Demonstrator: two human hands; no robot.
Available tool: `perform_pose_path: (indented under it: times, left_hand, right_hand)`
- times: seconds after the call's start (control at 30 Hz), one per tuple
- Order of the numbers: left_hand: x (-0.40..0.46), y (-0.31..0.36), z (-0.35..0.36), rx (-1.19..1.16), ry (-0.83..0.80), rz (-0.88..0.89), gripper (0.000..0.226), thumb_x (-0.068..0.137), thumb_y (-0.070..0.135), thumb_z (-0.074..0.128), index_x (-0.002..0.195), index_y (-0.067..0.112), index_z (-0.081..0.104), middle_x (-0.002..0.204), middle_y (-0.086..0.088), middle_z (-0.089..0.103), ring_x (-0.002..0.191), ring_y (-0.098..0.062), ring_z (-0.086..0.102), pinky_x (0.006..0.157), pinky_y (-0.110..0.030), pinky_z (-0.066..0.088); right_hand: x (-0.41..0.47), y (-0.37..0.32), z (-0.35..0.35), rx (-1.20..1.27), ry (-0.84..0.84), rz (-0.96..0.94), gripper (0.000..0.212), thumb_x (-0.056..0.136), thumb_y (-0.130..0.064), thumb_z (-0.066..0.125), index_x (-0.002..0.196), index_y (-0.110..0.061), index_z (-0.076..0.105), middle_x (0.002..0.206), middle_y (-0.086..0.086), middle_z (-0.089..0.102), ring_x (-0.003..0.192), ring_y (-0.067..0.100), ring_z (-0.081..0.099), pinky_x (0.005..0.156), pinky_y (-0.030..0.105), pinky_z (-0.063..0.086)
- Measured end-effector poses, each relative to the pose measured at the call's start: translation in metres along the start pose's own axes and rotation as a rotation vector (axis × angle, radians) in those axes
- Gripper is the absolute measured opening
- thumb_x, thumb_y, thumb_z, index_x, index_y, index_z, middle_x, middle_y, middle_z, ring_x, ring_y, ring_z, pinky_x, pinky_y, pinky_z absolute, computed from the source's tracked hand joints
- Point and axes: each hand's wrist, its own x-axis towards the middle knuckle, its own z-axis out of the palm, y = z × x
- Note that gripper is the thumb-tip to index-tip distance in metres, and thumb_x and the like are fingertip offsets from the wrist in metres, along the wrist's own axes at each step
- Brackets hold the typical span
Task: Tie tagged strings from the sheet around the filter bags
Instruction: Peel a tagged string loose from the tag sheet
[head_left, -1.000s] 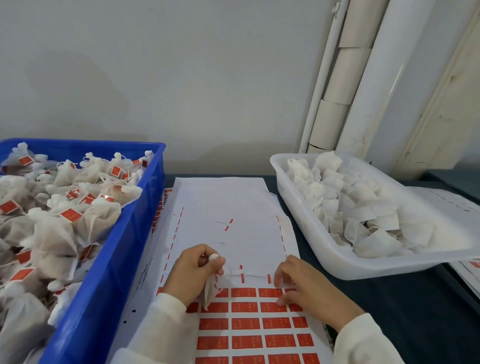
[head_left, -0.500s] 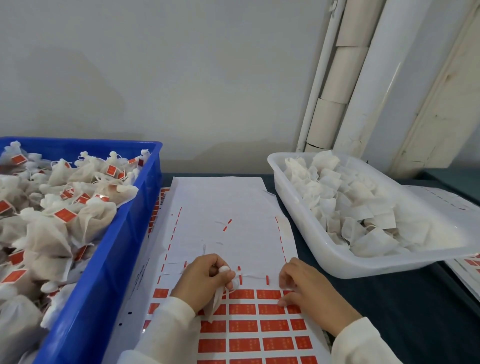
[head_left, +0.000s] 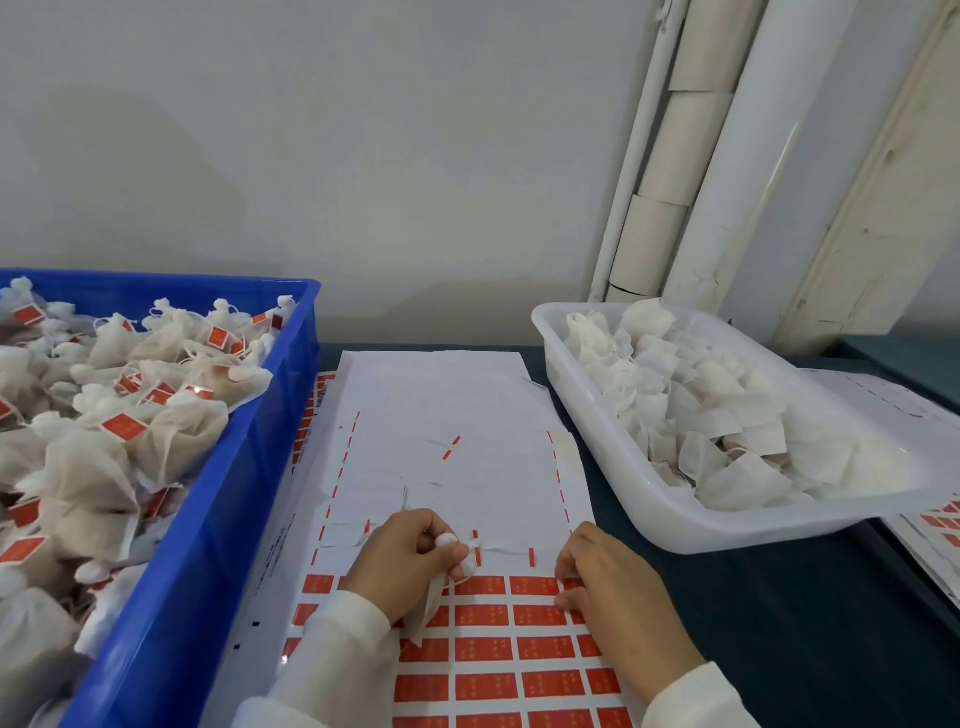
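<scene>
My left hand is pinching a bag by its neck over the sheet, the bag hanging below my fist. My right hand is pressing curled fingertips onto the red tags, holding nothing that I can see.

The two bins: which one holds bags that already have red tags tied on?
The blue bin on the left; its bags carry red tags, while those in the white tray on the right are untagged.

A pale grey-white wall fills the upper left and centre of the frame, evenly and softly lit. At upper right, white pipes and a beige segmented tube run up beside a worn cream door frame. A dark bench spans the bottom right.
</scene>
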Motion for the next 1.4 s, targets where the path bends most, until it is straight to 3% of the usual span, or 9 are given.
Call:
perform_pose_path:
  times: [0.23,0.47,0.77,0.93,1.03,1.17,1.27,1.4]
  left_hand:
    - [0.001,0.000,0.003,0.013,-0.002,0.000,0.014,0.090,0.030,0.056,0.077,0.024,0.055,0.071,0.016,0.061,0.069,0.001,0.057,0.058,-0.009,0.040]
    - [0.001,-0.001,0.001,-0.012,-0.011,-0.001,0.014,0.090,0.029,0.055,0.079,0.023,0.056,0.073,0.014,0.063,0.073,-0.001,0.059,0.062,-0.012,0.043]
    - [0.002,-0.001,0.004,-0.013,-0.011,-0.016,0.013,0.090,0.029,0.057,0.079,0.022,0.057,0.077,0.011,0.064,0.075,-0.003,0.060,0.063,-0.014,0.044]
    - [0.002,-0.001,0.004,-0.014,0.000,-0.014,0.013,0.090,0.029,0.056,0.080,0.021,0.057,0.078,0.011,0.064,0.075,-0.003,0.059,0.059,-0.013,0.042]
    - [0.002,-0.001,0.004,-0.018,0.002,-0.003,0.013,0.090,0.028,0.056,0.079,0.022,0.057,0.074,0.012,0.064,0.073,-0.002,0.059,0.059,-0.012,0.042]
    - [0.000,-0.001,0.007,0.019,0.004,0.022,0.014,0.091,0.030,0.054,0.080,0.023,0.056,0.074,0.014,0.064,0.072,0.000,0.059,0.061,-0.010,0.041]
    - [0.000,-0.002,0.008,0.036,0.010,0.022,0.013,0.091,0.031,0.053,0.082,0.024,0.056,0.077,0.014,0.064,0.075,0.000,0.059,0.062,-0.010,0.041]
    - [0.001,-0.002,0.008,0.030,0.012,0.024,0.013,0.091,0.030,0.054,0.081,0.023,0.056,0.077,0.012,0.066,0.076,-0.001,0.060,0.065,-0.011,0.042]
  right_hand:
    - [0.000,-0.002,0.008,-0.007,0.033,-0.005,0.010,0.087,-0.038,0.061,0.092,-0.033,0.053,0.106,-0.016,0.051,0.082,0.001,0.052,0.069,0.003,0.034]
    - [0.000,-0.001,0.000,0.047,-0.003,0.025,0.018,0.086,-0.037,0.062,0.096,-0.036,0.047,0.114,-0.015,0.050,0.096,0.001,0.053,0.087,0.011,0.042]
    - [0.012,-0.001,-0.015,0.079,-0.157,0.010,0.016,0.086,-0.027,0.064,0.089,-0.028,0.048,0.104,-0.011,0.048,0.093,0.006,0.053,0.084,0.013,0.043]
    - [0.014,-0.001,-0.017,0.081,-0.214,0.038,0.017,0.087,-0.029,0.063,0.080,-0.034,0.048,0.116,-0.006,0.043,0.111,0.013,0.041,0.105,0.034,0.034]
    - [0.012,0.000,-0.008,0.154,-0.121,0.087,0.022,0.085,-0.029,0.065,0.088,-0.038,0.046,0.122,-0.008,0.035,0.117,0.013,0.036,0.108,0.036,0.033]
    - [0.008,0.002,-0.002,0.388,0.122,0.212,0.050,0.082,-0.026,0.069,0.112,-0.035,0.030,0.125,-0.007,0.037,0.114,0.011,0.045,0.103,0.033,0.042]
    - [0.008,0.005,-0.001,0.559,0.176,0.253,0.046,0.084,-0.024,0.066,0.114,-0.033,0.032,0.126,-0.007,0.045,0.112,0.013,0.051,0.101,0.038,0.045]
    - [0.010,0.007,0.000,0.613,0.251,0.246,0.034,0.087,-0.023,0.063,0.110,-0.033,0.040,0.120,-0.007,0.051,0.103,0.010,0.054,0.098,0.035,0.047]
